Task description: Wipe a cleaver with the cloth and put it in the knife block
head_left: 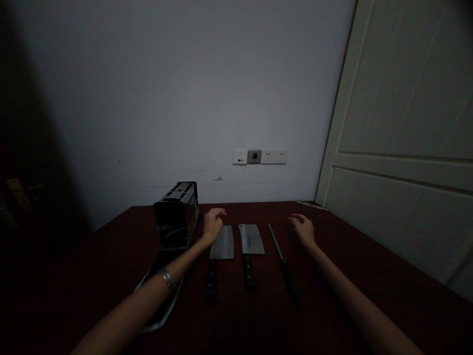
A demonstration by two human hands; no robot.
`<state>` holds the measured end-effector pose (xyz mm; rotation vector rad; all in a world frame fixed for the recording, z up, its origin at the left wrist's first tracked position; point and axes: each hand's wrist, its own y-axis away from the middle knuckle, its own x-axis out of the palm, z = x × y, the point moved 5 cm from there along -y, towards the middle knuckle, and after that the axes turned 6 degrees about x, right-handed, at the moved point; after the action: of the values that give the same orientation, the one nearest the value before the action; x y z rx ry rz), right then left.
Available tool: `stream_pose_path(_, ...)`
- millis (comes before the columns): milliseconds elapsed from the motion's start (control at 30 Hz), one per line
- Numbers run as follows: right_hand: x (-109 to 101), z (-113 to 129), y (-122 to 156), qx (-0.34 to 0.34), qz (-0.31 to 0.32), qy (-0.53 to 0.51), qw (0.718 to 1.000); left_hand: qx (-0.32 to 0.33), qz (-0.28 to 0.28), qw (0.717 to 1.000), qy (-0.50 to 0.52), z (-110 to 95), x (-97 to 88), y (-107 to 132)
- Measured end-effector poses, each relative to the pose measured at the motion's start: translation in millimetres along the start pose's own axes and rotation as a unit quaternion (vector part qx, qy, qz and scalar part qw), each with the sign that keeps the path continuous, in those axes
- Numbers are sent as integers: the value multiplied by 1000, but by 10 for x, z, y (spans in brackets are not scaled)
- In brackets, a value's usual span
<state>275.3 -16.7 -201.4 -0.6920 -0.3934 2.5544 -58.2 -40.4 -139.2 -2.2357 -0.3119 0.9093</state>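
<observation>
Table: dark red table point(369, 276), dim room, white wall point(185, 98), door point(406, 123).
Block: black knife block point(176, 214), contents hidden.
Left hand point(213, 224): fingers loose, beside left cleaver point(222, 242).
Right hand point(303, 228): open, empty, near steel point(278, 244).

Dark red tabletop point(369, 276) fills lower frame. Plain white wall point(185, 98) behind, white socket strip point(260, 157) centre. Panelled off-white door point(406, 148) at right. Dark shadowed area far left, contents unreadable.
</observation>
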Motion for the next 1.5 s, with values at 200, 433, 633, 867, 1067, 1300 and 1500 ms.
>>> stream_pose_path(200,235,900,547,-14,119,-37,992,306,-17,948,91,-1115,-633,161)
stream_pose_path(433,842,1525,1546,-67,291,117,947,460,73,885,16,-1095,-1129,577)
stream_pose_path(633,1253,1660,1841,-90,308,220,921,410,155,898,-39,-362,-1252,939)
stream_pose_path(867,1490,1717,1886,-87,293,282,910,149,178,970,-74,425,-1477,1060)
stream_pose_path(1067,1628,1772,1906,-74,279,307,907,36,183,978,-91,713,-1609,1092)
stream_pose_path(1300,1637,1743,1874,-40,263,321,909,-97,178,974,-99,921,-1612,1232)
stream_pose_path(1500,1658,1737,1845,-27,267,323,907,-108,185,973,-82,1012,-1549,1307)
